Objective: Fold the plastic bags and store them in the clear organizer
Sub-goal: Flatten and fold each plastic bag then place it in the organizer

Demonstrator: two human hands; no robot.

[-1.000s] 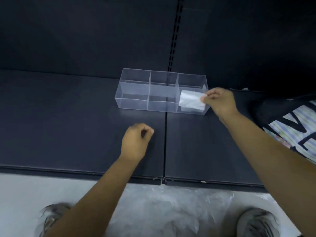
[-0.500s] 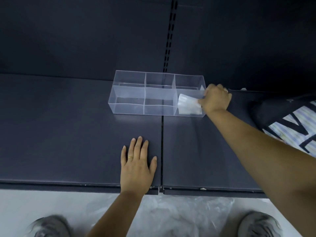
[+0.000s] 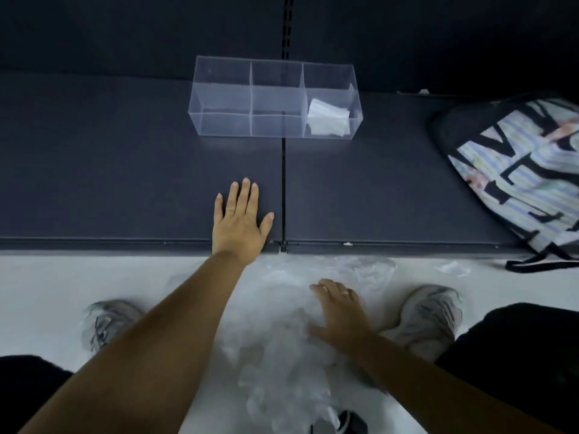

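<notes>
The clear organizer (image 3: 225, 98) stands on the dark shelf (image 3: 125, 170), divided into three compartments. A folded white plastic bag (image 3: 327, 119) lies in its right compartment; the other two hold nothing. My left hand (image 3: 239, 220) rests flat on the shelf near its front edge, fingers straight. My right hand (image 3: 340, 311) is low over the floor, fingers spread, touching a heap of crumpled clear plastic bags (image 3: 282, 339) between my feet.
A striped printed bag (image 3: 517, 170) with black straps lies on the shelf at the right, hanging over the edge. My grey shoes (image 3: 429, 321) flank the heap. A small plastic scrap (image 3: 454, 267) lies on the white floor.
My right hand has let go of the folded bag in the right compartment and dropped to the heap on the floor. The view has tilted downward. My left hand stays flat on the shelf.
</notes>
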